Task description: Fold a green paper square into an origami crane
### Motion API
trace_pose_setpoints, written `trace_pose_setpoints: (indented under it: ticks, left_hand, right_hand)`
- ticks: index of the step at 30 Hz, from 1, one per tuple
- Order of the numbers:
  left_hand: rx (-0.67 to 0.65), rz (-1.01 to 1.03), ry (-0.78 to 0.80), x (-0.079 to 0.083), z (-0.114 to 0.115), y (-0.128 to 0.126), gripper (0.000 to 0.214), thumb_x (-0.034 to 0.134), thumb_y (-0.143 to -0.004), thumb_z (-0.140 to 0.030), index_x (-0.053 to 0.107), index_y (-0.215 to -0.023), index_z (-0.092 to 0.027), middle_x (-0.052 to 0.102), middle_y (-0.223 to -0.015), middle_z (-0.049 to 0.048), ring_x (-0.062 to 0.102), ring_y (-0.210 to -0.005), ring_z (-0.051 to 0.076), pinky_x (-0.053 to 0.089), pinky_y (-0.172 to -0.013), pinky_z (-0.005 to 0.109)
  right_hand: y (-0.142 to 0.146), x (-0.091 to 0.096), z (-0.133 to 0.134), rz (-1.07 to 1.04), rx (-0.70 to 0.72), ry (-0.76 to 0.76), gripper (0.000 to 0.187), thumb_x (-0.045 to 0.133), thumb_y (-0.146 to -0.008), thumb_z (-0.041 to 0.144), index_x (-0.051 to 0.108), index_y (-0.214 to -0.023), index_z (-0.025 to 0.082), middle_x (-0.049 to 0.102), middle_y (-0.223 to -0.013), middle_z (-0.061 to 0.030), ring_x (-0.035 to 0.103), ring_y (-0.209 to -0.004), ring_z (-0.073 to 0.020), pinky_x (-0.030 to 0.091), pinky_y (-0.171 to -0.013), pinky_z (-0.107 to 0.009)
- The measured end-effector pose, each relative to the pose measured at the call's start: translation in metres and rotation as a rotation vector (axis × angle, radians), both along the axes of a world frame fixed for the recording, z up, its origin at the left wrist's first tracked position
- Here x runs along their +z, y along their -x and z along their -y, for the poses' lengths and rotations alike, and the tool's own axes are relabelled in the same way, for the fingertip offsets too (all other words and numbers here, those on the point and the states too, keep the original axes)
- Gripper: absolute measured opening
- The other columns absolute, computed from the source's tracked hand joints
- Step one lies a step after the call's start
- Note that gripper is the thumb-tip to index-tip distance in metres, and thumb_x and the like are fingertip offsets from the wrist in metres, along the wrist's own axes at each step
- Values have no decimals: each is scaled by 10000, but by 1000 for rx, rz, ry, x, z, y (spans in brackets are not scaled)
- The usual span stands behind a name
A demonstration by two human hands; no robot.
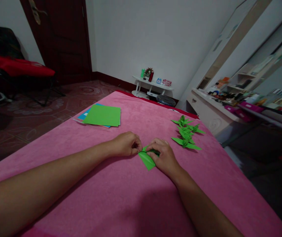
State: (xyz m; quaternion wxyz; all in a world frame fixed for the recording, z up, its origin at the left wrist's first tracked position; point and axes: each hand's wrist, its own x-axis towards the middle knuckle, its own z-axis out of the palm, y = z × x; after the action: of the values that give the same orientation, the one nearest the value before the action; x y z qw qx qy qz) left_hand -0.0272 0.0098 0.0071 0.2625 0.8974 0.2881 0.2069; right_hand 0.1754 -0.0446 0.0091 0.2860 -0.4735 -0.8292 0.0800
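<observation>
A partly folded piece of green origami paper (148,160) lies on the pink cloth between my two hands. My left hand (127,144) pinches its left corner, thumb and forefinger pressed together. Over its right side, my right hand (164,156) is closed with thumb and fingers gripping the paper, hiding part of the folds. To the right, several folded green paper cranes (186,133) sit in a cluster. Beyond my left hand is a stack of square paper sheets (103,115), green on top, with blue and other colours showing at the edges.
The pink cloth (101,197) covers the surface under my hands. Past its far edge stands a small white shelf (153,82) with small items. A cluttered dresser (212,108) is at the right; a red folding chair (20,65) and dark door (62,39) are at the left.
</observation>
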Motion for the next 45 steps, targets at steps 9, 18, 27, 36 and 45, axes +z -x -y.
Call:
trace_pose_setpoints:
  ticks: [9, 18, 27, 36, 45]
  left_hand:
    - [-16, -48, -200, 6, 10, -4, 229, 551, -734, -163, 693, -907, -211, 668, -798, 20, 578, -714, 136, 390, -640, 222]
    - [-55, -128, -391, 6, 16, -6, 181, 483, -850, -222, 659, -823, -196, 622, -784, 18, 563, -699, 125, 350, -598, 231]
    - [-48, -206, -478, 7, 20, -5, 225, 443, -880, -256, 647, -823, -182, 604, -760, 18, 554, -656, 120, 328, -560, 247]
    - [-43, -277, -578, 13, 21, -7, 242, 434, -885, -248, 650, -794, -188, 585, -701, 12, 519, -584, 114, 274, -493, 260]
    - [-79, -262, -538, 20, 22, -4, 175, 488, -811, -206, 644, -736, -183, 603, -723, 27, 552, -643, 132, 317, -522, 245]
  right_hand:
    - [-1, -3, -1, 3, 27, 21, 130, 628, -758, 95, 671, -757, 218, 613, -765, -5, 546, -799, -171, 369, -774, -324]
    - [-7, -4, -1, -65, 45, 54, 127, 643, -739, 88, 663, -750, 213, 632, -782, -2, 566, -794, -162, 387, -771, -309]
    - [-5, -2, 2, -38, 29, 24, 146, 625, -756, 76, 662, -786, 214, 643, -806, -3, 564, -821, -165, 383, -786, -310]
    - [-5, -3, 2, -20, 34, 28, 165, 603, -767, 78, 678, -780, 224, 627, -782, -11, 559, -802, -171, 393, -771, -319]
    - [-5, -4, 1, -48, 50, 24, 202, 588, -747, 52, 686, -783, 225, 627, -778, -15, 565, -786, -168, 409, -762, -322]
